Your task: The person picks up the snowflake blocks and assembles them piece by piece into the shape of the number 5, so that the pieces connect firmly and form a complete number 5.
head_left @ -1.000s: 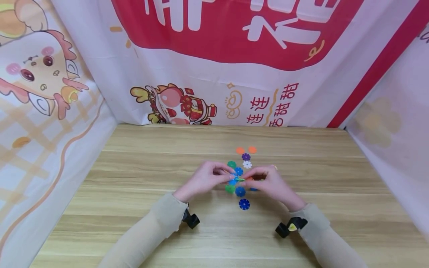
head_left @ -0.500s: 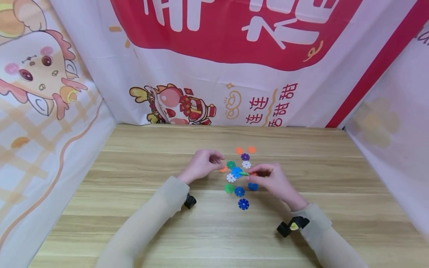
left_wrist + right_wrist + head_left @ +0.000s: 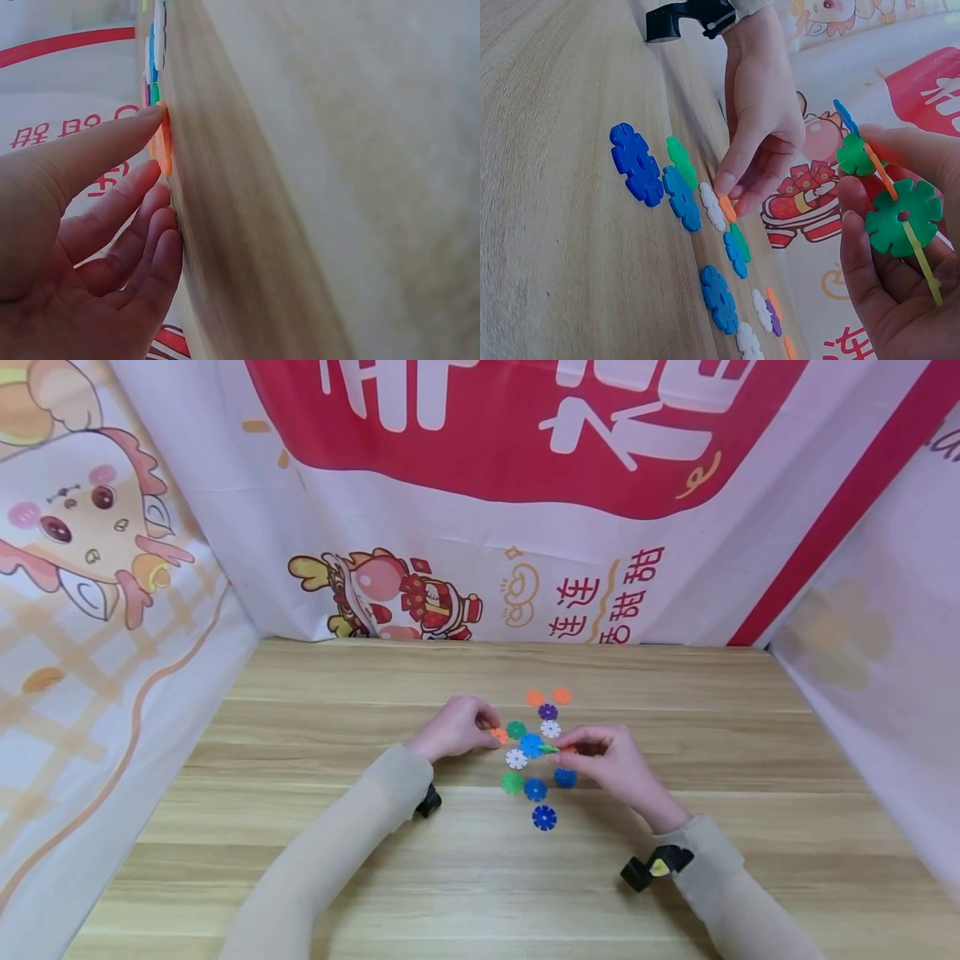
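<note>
In the head view my left hand (image 3: pixel 459 727) is at the left of a group of slotted plastic discs, thumb and fingertips pinching the edges of an orange disc (image 3: pixel 499 735). The left wrist view shows the thumb tip (image 3: pixel 154 116) at one side of that disc and the forefinger at the other. My right hand (image 3: pixel 613 768) holds a short chain of joined discs up off the table. In the right wrist view the chain has a blue disc (image 3: pixel 845 116), green discs (image 3: pixel 922 199), an orange one (image 3: pixel 880 172) and a yellow one (image 3: pixel 924 262), partly hidden by fingers.
Loose discs lie flat between and around the hands: green (image 3: pixel 517 729), white (image 3: pixel 516 759), purple (image 3: pixel 548 712), orange (image 3: pixel 535 697) and several blue ones, such as a dark blue disc (image 3: pixel 544 817). A printed cloth (image 3: pixel 420 510) hangs behind the wooden table (image 3: pixel 375 677).
My left hand has let go of the joined discs, moved back to the left and taken the orange disc by its edges. The right hand keeps the chain, raised slightly from its earlier place.
</note>
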`<state>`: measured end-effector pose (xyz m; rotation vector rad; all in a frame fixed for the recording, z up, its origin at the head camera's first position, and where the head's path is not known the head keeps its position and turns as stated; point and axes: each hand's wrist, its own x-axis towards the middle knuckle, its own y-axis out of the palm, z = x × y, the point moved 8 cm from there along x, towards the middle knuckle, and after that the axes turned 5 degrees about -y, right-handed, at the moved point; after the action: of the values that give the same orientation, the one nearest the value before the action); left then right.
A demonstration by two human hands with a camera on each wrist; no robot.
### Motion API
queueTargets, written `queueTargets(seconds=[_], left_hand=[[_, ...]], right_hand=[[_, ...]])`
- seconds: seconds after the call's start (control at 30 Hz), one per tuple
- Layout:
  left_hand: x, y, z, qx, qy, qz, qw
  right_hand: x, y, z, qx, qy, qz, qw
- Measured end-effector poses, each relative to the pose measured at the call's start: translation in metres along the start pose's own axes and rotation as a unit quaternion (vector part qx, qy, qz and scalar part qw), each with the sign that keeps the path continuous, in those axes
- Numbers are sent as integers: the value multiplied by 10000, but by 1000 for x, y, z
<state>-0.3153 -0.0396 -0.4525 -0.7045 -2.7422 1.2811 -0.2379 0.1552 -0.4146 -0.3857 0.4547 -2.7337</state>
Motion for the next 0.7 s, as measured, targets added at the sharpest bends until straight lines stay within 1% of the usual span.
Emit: queueTargets(seconds=[0.1,0.2,0.33,0.5,0.6,0.7], left_hand=[[1,0,1,-31,-34,-8,10000],[0,-1,2,-128,-151,-5,9998],[-1,-2,3,-334,-282,-16,9990],[-7,-6,-3,-605,-156,-149,9979],[-15,-11,-10,-860,-46,-316,9958],[-26,-16,-17,-1066,59,-480,9931]], right_hand=[[0,0,-1,7,-8,10,10000],[1,0,-3,6,-26,41,10000],[1,0,-4,-10,85,12,10000],[-1,0,9,-1,201,-18,9998],[-2,0,19,0,218,-44,9998],[-2,-1,20,14,297,-108,9995]])
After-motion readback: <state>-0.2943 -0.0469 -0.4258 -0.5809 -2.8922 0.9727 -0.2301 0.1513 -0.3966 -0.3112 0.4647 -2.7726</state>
